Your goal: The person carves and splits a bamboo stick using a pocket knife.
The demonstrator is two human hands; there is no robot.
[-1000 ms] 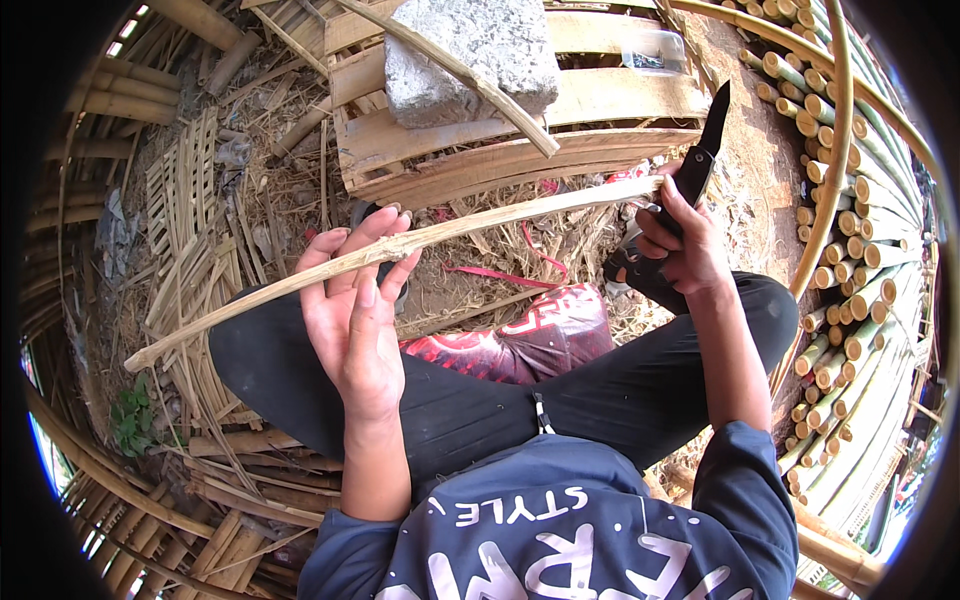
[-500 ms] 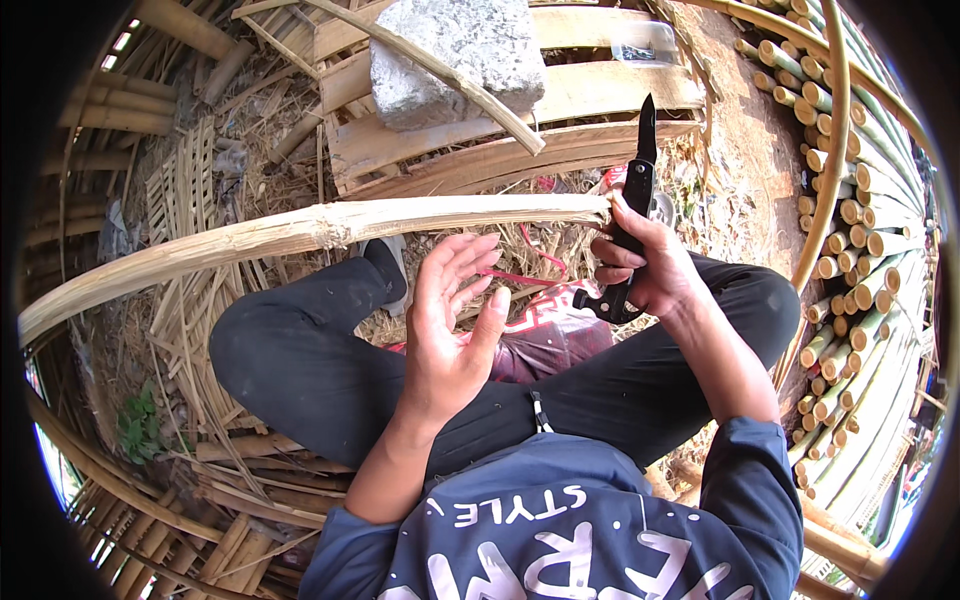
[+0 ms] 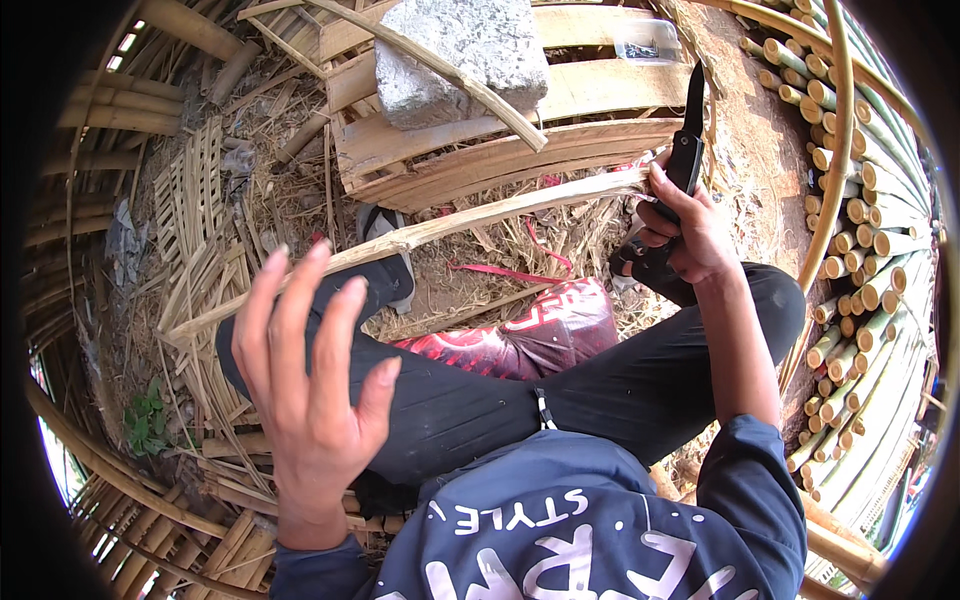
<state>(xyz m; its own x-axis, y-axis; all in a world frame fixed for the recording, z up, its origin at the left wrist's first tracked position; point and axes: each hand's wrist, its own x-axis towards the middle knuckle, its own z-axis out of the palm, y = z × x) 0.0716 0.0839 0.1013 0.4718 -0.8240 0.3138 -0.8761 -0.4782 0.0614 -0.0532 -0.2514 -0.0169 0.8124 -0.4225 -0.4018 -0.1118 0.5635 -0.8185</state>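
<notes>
Strip of pale bamboo (image 3: 500, 207) | right hand (image 3: 695, 240): clasping it plus black folding knife (image 3: 684, 160) | left hand (image 3: 315, 405): splayed, empty | likely repositioning; calls for left grip

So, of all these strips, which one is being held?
The long strip with its end in the right hand, beside the knife; the others, like the strip across the stone, are in neither hand.

I log one navy shirt (image 3: 560, 520), short-sleeved, with bold white lettering (image 3: 578, 570); one pair black trousers (image 3: 620, 385), black-and-white drawstring (image 3: 543, 408); grey-and-black footwear (image 3: 402, 290), left foot.
</notes>
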